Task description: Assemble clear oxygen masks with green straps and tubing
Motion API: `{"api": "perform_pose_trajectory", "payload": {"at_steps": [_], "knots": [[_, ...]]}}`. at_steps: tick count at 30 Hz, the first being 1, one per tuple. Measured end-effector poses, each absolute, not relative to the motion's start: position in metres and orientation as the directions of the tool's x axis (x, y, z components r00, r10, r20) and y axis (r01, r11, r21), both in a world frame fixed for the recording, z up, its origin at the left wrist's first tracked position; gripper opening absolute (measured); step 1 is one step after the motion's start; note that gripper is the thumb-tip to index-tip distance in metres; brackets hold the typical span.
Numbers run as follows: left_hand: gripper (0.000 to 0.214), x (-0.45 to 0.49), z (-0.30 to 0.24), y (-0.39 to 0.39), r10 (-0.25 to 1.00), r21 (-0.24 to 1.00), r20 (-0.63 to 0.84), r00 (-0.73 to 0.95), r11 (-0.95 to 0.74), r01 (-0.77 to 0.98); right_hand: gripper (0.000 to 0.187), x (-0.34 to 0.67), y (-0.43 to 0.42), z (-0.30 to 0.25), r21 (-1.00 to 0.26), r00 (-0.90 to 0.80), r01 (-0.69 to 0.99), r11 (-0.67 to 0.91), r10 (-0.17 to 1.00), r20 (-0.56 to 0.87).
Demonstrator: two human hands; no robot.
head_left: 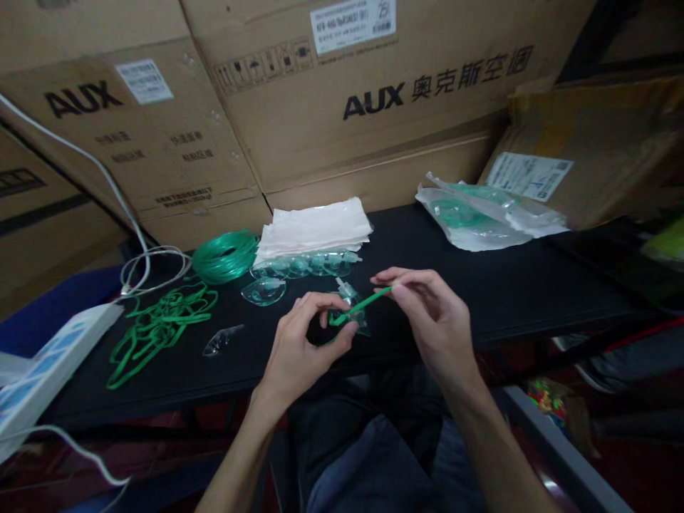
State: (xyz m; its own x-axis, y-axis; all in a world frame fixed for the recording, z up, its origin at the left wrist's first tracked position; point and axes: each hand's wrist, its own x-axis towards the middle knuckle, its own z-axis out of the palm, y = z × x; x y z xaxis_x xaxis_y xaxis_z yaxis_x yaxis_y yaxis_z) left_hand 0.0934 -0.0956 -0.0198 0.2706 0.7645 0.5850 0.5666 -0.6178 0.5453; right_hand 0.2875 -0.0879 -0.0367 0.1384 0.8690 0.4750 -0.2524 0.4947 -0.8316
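Observation:
A green elastic strap [370, 299] is stretched between my two hands above the black table. My left hand [306, 329] pinches its lower end beside a clear green oxygen mask [361, 318], whose white connector points up and away. Part of the mask is hidden behind my left fingers, and I cannot tell whether the strap is fastened to it. My right hand [430, 306] holds the strap's other end between thumb and fingertips. Another mask [263, 291] lies to the left, and behind it several more masks [304, 265] stand in a row.
White paper pouches [318, 224] are stacked at the back, beside a coil of green tubing [225, 256]. Loose green straps [160, 328] and a small clear bag [221, 340] lie left. A filled plastic pouch [470, 221] is right. A power strip [58, 363] and large cartons [342, 142] border the table.

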Motion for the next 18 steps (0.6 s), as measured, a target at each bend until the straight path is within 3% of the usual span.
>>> {"api": "perform_pose_trajectory", "payload": {"at_steps": [2, 6, 8, 10, 12, 15, 18], "knots": [[0.020, 0.093, -0.021, -0.095, 0.763, 0.567, 0.598, 0.245, -0.618, 0.544, 0.011, 0.288, -0.089, -0.036, -0.847, 0.036, -0.242, 0.473, 0.877, 0.480], [0.020, 0.092, -0.022, -0.094, 0.765, 0.607, 0.610, 0.208, -0.620, 0.498, 0.071, 0.288, -0.091, -0.036, -0.875, -0.179, -0.142, 0.462, 0.858, 0.482], [0.018, 0.091, -0.022, -0.094, 0.766, 0.625, 0.611, 0.201, -0.622, 0.471, 0.089, 0.287, -0.091, -0.038, -0.878, -0.263, -0.063, 0.475, 0.840, 0.474], [0.017, 0.091, -0.023, -0.093, 0.764, 0.638, 0.614, 0.197, -0.628, 0.445, 0.084, 0.287, -0.090, -0.040, -0.876, -0.291, -0.029, 0.482, 0.834, 0.469], [0.020, 0.090, -0.025, -0.092, 0.772, 0.655, 0.606, 0.190, -0.620, 0.431, 0.067, 0.287, -0.089, -0.043, -0.872, -0.258, -0.009, 0.490, 0.841, 0.475], [0.026, 0.091, -0.026, -0.091, 0.805, 0.681, 0.570, 0.167, -0.576, 0.453, 0.047, 0.286, -0.087, -0.046, -0.856, -0.103, 0.079, 0.510, 0.859, 0.502], [0.022, 0.092, -0.025, -0.090, 0.823, 0.671, 0.549, 0.150, -0.540, 0.508, 0.041, 0.283, -0.086, -0.047, -0.861, 0.092, 0.140, 0.490, 0.859, 0.504]]}}
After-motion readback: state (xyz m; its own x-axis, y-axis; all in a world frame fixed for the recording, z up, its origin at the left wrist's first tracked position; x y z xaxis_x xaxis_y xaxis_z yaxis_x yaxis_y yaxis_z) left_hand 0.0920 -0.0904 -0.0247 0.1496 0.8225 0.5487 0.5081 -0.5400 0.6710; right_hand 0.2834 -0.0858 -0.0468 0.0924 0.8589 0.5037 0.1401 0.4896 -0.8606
